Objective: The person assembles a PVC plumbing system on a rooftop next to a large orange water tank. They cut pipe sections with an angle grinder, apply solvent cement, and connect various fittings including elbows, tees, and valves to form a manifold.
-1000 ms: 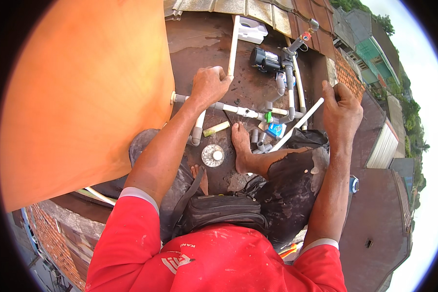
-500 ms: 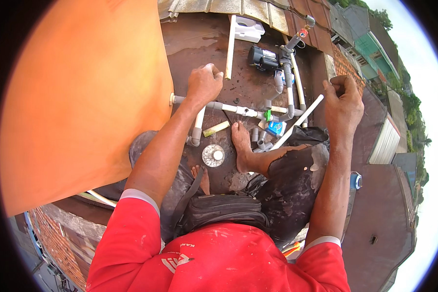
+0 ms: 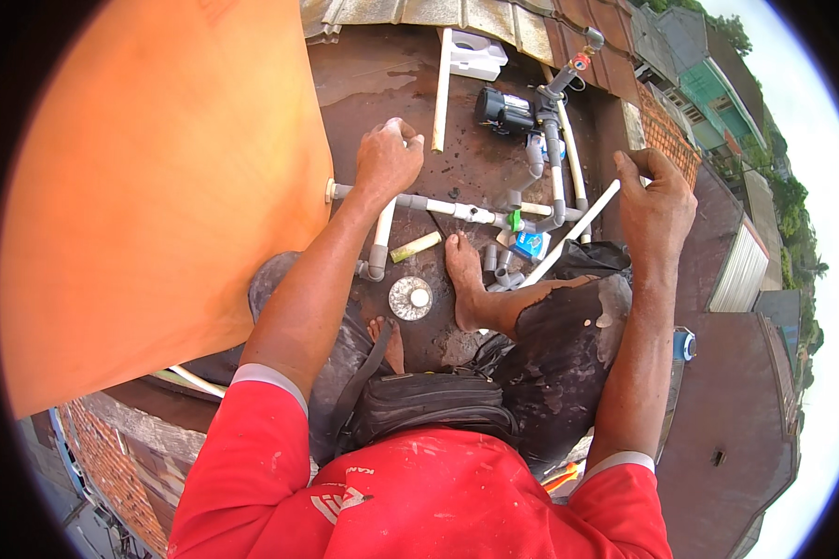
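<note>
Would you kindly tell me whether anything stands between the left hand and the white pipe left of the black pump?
Nothing visible stands between the left hand and that white pipe; only the brown floor shows in the narrow gap, though depth is hard to judge from this view.

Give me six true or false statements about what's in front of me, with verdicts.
1. The tank is left of the motor. True.
2. The motor is red. False: it is black.
3. The blue box lies right of both feet. True.
4. Both feet wear boots. False: they are bare.
5. The left hand is nearer the tank than the right hand. True.
6. The right hand touches the motor. False: it is apart from it.
</note>
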### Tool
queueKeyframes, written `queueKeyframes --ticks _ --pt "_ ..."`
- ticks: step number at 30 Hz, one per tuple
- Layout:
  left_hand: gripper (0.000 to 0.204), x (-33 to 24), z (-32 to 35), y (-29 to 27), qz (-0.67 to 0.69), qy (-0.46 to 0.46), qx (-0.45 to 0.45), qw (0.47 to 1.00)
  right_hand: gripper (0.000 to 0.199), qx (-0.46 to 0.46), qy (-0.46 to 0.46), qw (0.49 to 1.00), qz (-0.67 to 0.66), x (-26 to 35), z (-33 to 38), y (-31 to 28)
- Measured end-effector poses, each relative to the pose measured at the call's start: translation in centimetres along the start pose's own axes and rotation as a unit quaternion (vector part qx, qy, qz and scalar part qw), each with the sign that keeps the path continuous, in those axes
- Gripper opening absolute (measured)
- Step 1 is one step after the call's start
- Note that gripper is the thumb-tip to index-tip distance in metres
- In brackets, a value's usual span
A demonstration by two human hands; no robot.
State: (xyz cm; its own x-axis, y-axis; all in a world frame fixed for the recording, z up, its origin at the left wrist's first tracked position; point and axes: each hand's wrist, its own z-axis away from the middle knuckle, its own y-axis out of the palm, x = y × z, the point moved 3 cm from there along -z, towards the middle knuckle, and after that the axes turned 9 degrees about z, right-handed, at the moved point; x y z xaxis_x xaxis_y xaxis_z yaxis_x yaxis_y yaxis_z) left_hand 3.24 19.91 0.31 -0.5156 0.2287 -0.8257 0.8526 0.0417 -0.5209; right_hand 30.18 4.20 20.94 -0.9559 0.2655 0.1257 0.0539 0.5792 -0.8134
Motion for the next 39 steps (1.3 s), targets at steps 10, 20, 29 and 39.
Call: queueKeyframes --ticks 10,20,29,39 --pt "0.03 0.05 -0.07 0.08 0.027 -0.019 -0.001 0.999 0.025 0.016 0.01 1.0 0.005 -0.19 0.0 0.33" --pt "0.029 0.08 -0.11 -0.08 0.026 -0.027 0.001 0.999 0.025 0.017 0.015 1.0 -0.001 -0.06 0.04 0.29" --pt "0.029 0.02 -0.13 -0.05 0.031 -0.029 0.001 0.999 0.026 0.02 0.016 1.0 -0.002 -0.3 -0.02 0.48" --pt "0.028 0.2 -0.06 0.09 0.022 -0.027 -0.004 0.999 0.024 0.009 0.01 1.0 -0.01 -0.25 0.05 0.26"
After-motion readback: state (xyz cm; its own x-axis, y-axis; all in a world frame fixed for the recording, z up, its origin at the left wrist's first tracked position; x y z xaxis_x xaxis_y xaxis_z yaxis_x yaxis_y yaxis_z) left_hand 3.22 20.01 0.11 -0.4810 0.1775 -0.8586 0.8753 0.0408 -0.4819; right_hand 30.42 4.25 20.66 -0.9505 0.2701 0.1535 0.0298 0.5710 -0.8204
